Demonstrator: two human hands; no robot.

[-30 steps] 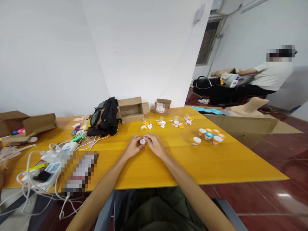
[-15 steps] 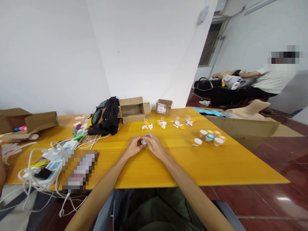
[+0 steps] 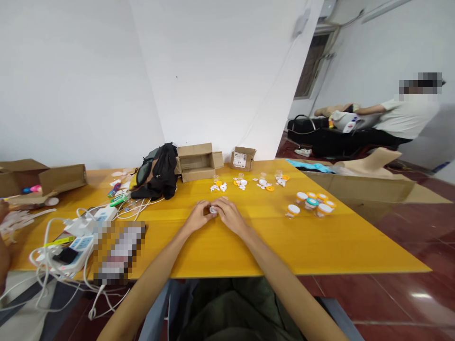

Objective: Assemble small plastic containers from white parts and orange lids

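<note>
My left hand (image 3: pixel 197 216) and my right hand (image 3: pixel 226 213) meet over the middle of the table, fingers curled and closed around one small, round, whitish clear plastic piece (image 3: pixel 213 210). My fingers cover most of it, so its full shape is hidden. Beyond my hands stand small clear plastic cups (image 3: pixel 215 178), with white flat pieces (image 3: pixel 223 187) and orange ring-shaped parts (image 3: pixel 270 188) lying in loose groups beside them. To the right is a cluster of small clear jars with orange-rimmed white lids (image 3: pixel 293 209), one among them with a teal lid (image 3: pixel 311 202).
An open cardboard box (image 3: pixel 197 163), a smaller carton (image 3: pixel 242 158) and a black backpack (image 3: pixel 159 170) line the back of the yellow table (image 3: pixel 227 258). Left are power strips (image 3: pixel 80 244), tangled white cables and a blurred phone (image 3: pixel 121 253). Another person's arm (image 3: pixel 3 255) shows at the left edge.
My hands stay in nearly the same place around the plastic piece, with only slight finger movement. At the left edge, another person's hand has come into view near the box.
</note>
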